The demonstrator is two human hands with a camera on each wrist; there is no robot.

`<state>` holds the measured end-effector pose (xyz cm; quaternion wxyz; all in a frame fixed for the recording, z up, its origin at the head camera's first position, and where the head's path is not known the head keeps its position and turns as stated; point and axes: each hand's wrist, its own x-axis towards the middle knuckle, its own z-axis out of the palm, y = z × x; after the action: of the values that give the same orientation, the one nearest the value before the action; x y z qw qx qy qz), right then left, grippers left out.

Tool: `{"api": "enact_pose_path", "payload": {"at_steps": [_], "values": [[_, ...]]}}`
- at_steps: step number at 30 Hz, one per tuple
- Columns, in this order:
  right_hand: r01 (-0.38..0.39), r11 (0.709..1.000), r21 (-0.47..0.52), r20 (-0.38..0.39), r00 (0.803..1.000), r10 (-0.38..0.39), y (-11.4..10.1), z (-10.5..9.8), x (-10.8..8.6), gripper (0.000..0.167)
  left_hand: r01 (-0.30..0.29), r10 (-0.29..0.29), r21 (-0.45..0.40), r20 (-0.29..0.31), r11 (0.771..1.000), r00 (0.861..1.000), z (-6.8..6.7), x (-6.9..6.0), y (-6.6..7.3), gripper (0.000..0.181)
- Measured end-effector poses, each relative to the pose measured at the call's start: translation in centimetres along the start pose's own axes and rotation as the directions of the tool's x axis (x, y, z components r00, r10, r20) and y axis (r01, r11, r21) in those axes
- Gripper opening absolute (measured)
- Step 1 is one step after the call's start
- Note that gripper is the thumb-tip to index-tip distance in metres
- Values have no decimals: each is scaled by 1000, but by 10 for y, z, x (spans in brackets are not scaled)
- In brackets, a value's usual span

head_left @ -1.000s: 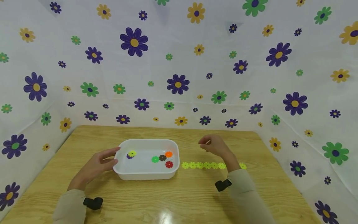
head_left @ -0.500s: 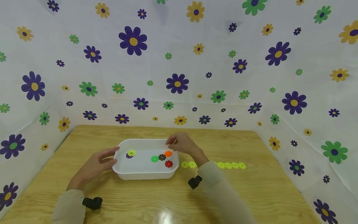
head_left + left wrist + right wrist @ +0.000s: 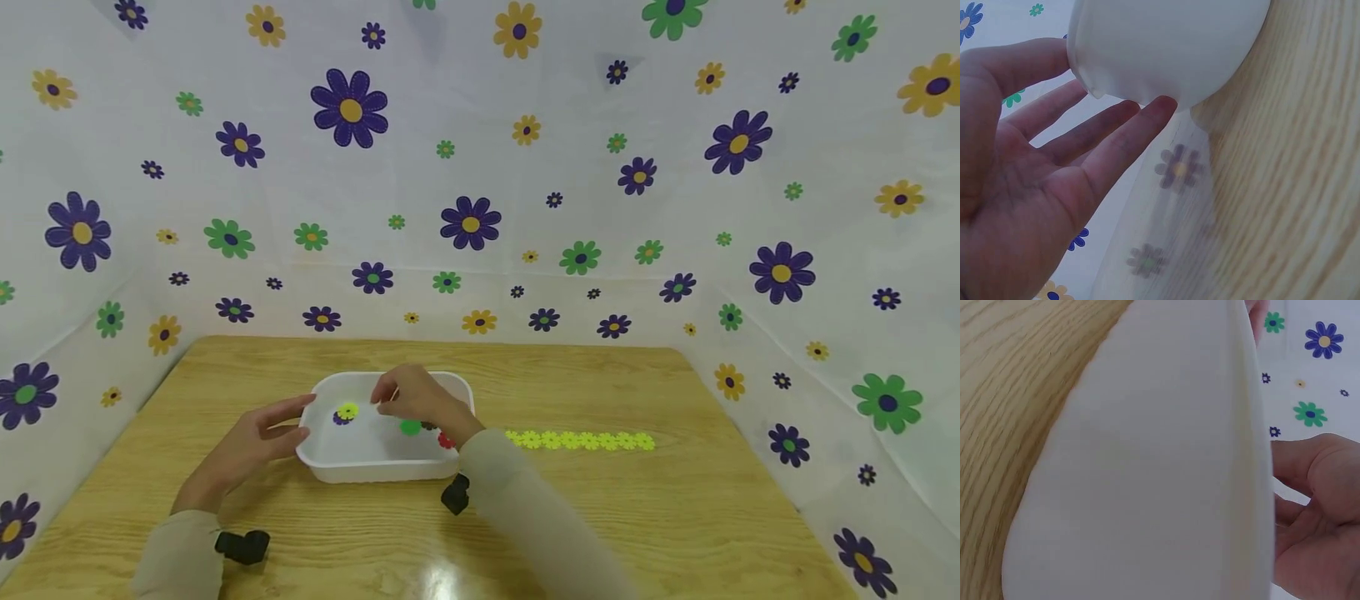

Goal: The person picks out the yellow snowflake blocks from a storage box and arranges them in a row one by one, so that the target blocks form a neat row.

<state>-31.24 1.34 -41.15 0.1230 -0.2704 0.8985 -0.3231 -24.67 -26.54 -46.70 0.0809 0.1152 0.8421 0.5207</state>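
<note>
In the head view a white plastic tub [image 3: 360, 472] stands on the wooden table [image 3: 375, 542]. My left hand [image 3: 251, 442] touches its left end with thumb and fingers spread, all outside the wall. My right hand [image 3: 416, 396] is over the tub's inside, fingers loosely bent, and I see nothing between them. Left of its fingertips lie a yellow flower-shaped disc [image 3: 348, 410] and a purple flower-shaped disc [image 3: 341, 419], overlapping. Partly hidden under the right hand are a green disc [image 3: 410, 427] and a red disc [image 3: 446, 440]. The tub's wall [image 3: 1147, 456] blocks much of the right wrist view.
Right of the tub, a straight row of yellow flower-shaped discs [image 3: 588, 441] lies on the table, its left end behind the right sleeve [image 3: 525, 500]. White cloth [image 3: 480, 100] with printed flowers surrounds the table at the back and sides.
My right hand has travelled left from above the row of yellow discs, across the tub's right rim, to over its inside. The left hand keeps its place at the tub.
</note>
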Motion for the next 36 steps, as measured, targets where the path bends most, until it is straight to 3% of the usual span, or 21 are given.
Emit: {"api": "enact_pose_path", "payload": {"at_steps": [8,15,25,36], "values": [[22,996,-89,25,1000,-20,-8,27,29,16,4,-4,-3,1,1000,1000,-1,2,-1,64],[58,984,-167,43,998,-51,-10,44,42,20,-6,6,-23,8,1000,1000,-1,-1,0,63],[65,943,-327,46,998,-53,-15,54,45,22,-31,31,-17,1,999,1000,-2,-1,-1,62],[26,934,-357,7,1000,-25,-13,58,42,20,-35,35,-21,5,999,999,-2,-2,-2,63]]}}
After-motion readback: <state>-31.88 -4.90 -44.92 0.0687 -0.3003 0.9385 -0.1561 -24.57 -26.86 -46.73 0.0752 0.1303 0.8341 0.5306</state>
